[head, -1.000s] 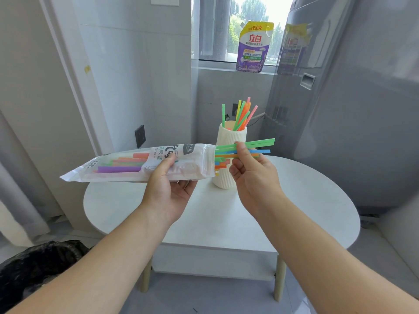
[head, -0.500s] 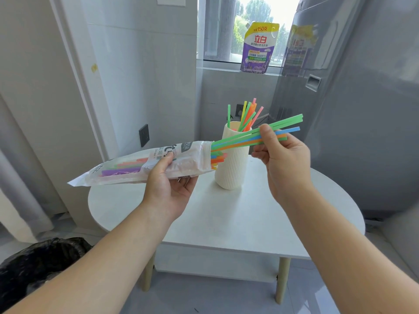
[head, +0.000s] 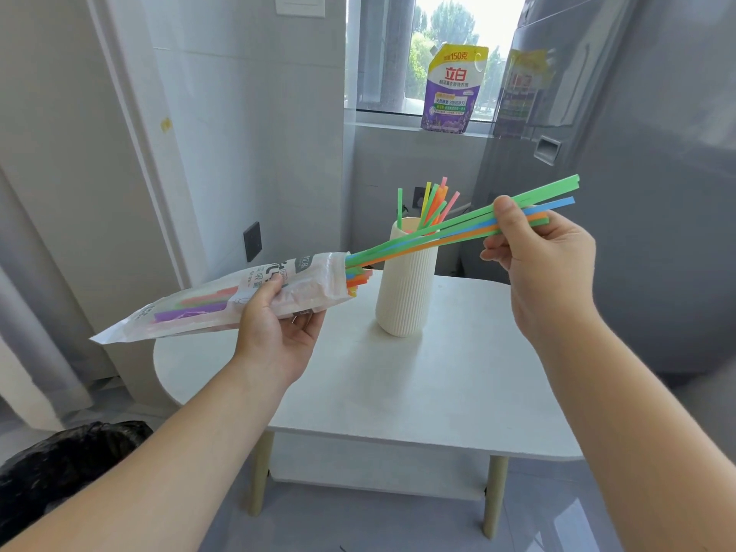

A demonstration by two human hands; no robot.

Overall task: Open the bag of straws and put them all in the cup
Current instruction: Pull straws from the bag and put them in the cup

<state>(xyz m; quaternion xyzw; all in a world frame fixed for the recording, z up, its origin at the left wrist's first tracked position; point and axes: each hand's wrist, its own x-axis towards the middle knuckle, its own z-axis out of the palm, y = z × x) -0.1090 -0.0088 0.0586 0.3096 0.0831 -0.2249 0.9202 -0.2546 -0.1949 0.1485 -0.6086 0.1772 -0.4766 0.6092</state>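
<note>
Rightward goes the right hand [head: 549, 256], fingers [head: 505, 211] pinching the straws [head: 458, 229], tails still in the bag [head: 191, 312] the left hand [head: 278, 332] grips left of the cup [head: 406, 296]. Light, bendy, slippery: best pinched mid-length.

A white rounded table [head: 398, 392] carried just the ribbed cream cup [head: 404, 296], upright toward its back edge.

Right hand [head: 545, 264] pinches straws [head: 438, 237]; left hand [head: 278, 332] grips bag [head: 207, 308].
</note>
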